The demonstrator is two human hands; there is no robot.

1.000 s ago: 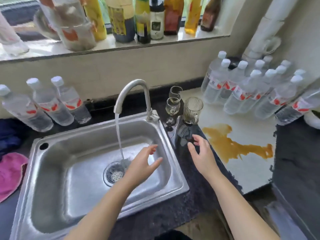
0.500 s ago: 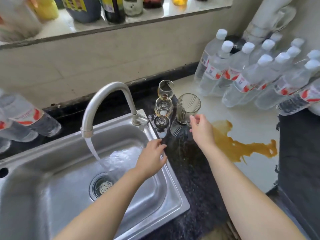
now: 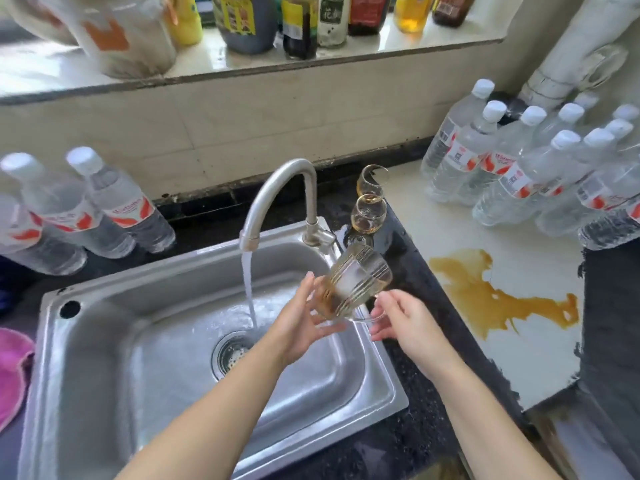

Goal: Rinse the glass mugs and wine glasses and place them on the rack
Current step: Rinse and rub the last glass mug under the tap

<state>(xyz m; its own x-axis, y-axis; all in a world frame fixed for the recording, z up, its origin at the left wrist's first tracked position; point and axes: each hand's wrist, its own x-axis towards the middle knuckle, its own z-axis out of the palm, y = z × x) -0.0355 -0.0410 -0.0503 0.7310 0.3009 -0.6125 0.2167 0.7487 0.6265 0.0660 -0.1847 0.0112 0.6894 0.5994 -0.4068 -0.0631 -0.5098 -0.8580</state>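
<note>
Because the glass mug (image 3: 356, 284) is tipped on its side over the right end of the sink (image 3: 145, 344), mouth toward the left and base toward the counter, it hangs between both hands rather than resting on anything. The left hand (image 3: 304, 327) cups it near the rim with fingers spread and lightly bent against the glass, while the right hand (image 3: 401, 323) pinches the clear handle, which curves below the body; how firmly that pinch closes is hard to judge, since the handle is transparent and blurred. I judge the mug rigid, fairly heavy for its size, brittle, and slippery once wet, so the ribbed wall and the handle are the safest holds, with a palm under the body as backup. Brownish residue shows inside near the mouth. The running stream from the tap (image 3: 277, 199) falls just left of the mug, not yet into it. 2 wine glasses (image 3: 369, 213) stand upright on the dark counter behind the tap, thin-stemmed and likely more fragile; they are better gripped by the bowl. No rack is visible.
</note>
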